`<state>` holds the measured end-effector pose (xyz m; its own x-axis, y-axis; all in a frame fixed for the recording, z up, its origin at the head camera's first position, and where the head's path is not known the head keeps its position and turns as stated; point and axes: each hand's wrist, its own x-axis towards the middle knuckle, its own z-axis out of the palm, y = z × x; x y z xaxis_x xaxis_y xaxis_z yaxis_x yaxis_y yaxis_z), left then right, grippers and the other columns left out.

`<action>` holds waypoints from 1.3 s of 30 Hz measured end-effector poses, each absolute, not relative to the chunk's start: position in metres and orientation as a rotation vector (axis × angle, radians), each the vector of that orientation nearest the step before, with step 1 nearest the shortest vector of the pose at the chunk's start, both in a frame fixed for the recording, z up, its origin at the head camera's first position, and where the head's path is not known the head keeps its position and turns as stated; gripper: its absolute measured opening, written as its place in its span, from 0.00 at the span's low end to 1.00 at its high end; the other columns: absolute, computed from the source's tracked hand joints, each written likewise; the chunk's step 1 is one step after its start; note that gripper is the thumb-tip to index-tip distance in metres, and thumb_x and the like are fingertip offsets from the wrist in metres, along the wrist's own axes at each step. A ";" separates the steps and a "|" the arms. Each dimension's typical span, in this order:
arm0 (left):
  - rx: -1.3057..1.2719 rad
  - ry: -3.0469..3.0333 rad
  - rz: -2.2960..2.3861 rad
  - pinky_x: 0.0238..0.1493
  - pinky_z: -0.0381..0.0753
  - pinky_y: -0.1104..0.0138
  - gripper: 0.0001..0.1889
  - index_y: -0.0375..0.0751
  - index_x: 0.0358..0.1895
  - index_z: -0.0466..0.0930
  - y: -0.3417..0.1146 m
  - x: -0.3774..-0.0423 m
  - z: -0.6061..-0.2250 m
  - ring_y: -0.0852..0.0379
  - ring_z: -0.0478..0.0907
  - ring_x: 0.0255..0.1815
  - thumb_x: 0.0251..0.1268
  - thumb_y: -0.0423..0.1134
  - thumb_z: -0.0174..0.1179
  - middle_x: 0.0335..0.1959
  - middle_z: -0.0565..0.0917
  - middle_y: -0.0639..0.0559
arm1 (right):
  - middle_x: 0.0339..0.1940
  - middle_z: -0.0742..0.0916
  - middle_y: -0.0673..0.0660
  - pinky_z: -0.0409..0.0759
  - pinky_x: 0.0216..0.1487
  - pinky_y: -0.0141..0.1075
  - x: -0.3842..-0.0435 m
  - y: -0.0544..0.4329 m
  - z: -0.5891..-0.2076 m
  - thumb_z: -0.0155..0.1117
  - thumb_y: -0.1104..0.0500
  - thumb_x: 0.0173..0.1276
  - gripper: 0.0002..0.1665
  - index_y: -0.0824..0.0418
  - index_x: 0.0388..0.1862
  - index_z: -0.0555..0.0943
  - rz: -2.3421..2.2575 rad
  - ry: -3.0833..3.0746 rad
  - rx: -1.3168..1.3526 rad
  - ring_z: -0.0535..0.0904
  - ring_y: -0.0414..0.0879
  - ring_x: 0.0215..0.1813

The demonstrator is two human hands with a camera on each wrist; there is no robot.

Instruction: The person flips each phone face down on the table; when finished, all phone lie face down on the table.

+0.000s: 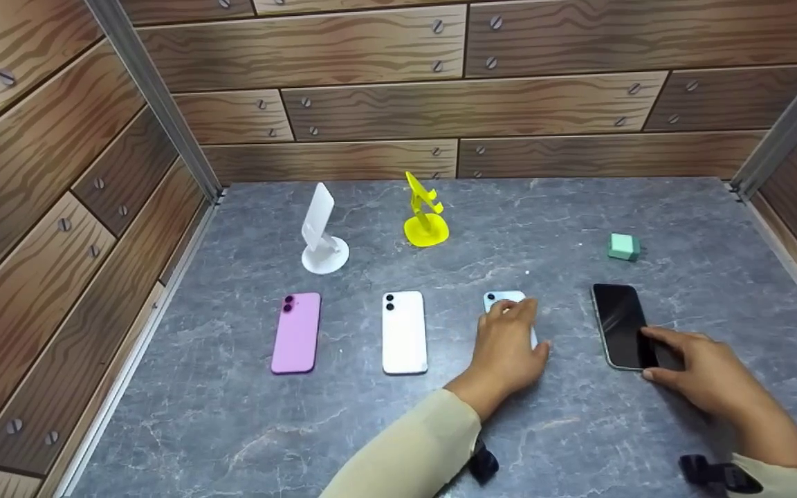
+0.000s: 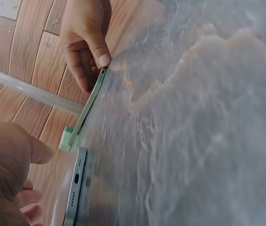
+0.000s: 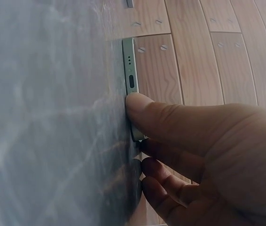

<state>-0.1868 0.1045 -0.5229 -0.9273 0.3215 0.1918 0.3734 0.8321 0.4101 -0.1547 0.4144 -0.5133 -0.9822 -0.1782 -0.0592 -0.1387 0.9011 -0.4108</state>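
A light blue smartphone [image 1: 501, 296] lies back up on the table, mostly covered in the head view by my left hand [image 1: 508, 349]. That hand's fingers are loosely bent over it, and in the left wrist view the thumb [image 2: 41, 151] stands apart from the phone's port end. To the right lies a smartphone with a dark screen [image 1: 618, 319], face up, with a greenish frame. My right hand [image 1: 710, 373] pinches its near right corner, thumb [image 3: 140, 104] on the port end beside the charging port and forefinger at the long side.
Left of my hands lie a white smartphone [image 1: 404, 335] and a pink smartphone [image 1: 297, 333], backs up. Behind them stand a white phone stand [image 1: 325, 257] and a yellow phone stand [image 1: 426, 232]. A green charger plug [image 1: 623, 246] sits at the back right. Wood-patterned walls enclose the grey table [image 1: 232, 415].
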 end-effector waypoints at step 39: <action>-0.735 -3.001 -0.444 0.78 0.70 0.65 0.40 0.53 0.82 0.71 0.168 -0.184 -0.524 0.61 0.70 0.80 0.73 0.68 0.64 0.77 0.77 0.65 | 0.72 0.77 0.83 0.68 0.69 0.79 -0.156 0.414 -0.513 0.81 0.49 0.68 0.46 0.66 0.78 0.76 -0.649 2.936 -0.198 0.70 0.86 0.72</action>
